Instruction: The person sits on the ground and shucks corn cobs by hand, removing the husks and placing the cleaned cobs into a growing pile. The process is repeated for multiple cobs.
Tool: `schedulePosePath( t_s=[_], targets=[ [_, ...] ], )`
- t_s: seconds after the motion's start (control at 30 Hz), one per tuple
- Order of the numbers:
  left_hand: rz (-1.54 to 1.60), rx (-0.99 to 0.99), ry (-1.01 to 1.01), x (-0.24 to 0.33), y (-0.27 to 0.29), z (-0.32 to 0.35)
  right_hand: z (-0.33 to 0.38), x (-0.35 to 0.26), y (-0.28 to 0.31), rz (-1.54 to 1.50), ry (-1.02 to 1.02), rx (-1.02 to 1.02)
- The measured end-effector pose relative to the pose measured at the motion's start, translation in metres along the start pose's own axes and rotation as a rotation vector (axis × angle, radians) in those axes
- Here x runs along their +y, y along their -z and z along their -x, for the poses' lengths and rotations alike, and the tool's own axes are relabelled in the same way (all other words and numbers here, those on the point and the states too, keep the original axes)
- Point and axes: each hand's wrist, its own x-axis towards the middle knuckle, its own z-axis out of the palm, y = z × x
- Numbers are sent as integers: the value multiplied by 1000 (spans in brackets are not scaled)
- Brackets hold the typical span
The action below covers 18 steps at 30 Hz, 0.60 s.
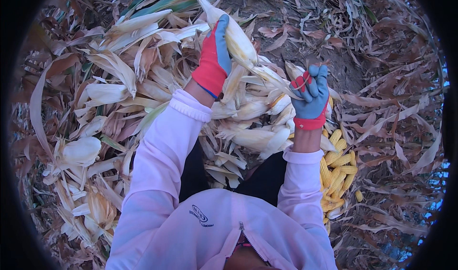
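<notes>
My left hand point(213, 55), in a red and blue-grey glove, is wrapped round an ear of corn point(240, 43) in its pale dry husk. The ear slants from the upper left down to the right. From its lower end the husk narrows into a strip point(273, 77) that reaches my right hand point(311, 91). That hand wears a matching glove and has its fingers curled closed on the strip's end. A thin brown strand point(301, 83) crosses its fingers; I cannot make out what it is.
Unhusked ears and loose husks point(250, 110) lie heaped between my knees and spread leftward. Bare yellow corn cobs point(336, 172) form a pile beside my right forearm. Dry stalks and leaves point(386, 112) cover the ground at right. Green leaves point(164, 4) lie at the far left.
</notes>
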Motion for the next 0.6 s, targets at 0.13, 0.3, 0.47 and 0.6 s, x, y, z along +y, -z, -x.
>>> schedulePosePath(
  t_s=[0.13,0.3,0.47,0.6],
  targets=[
    [-344,-31,-149,14,-13,11,0,-6,28,694,54,352],
    [-729,-88,-515,2,-1,1,-7,3,47,1467,397,633],
    [-812,-156,-541,-11,-7,7,-2,23,-6,1659,712,422],
    [-586,-228,-299,-16,-15,24,0,63,-1,1367,291,164]
  ],
)
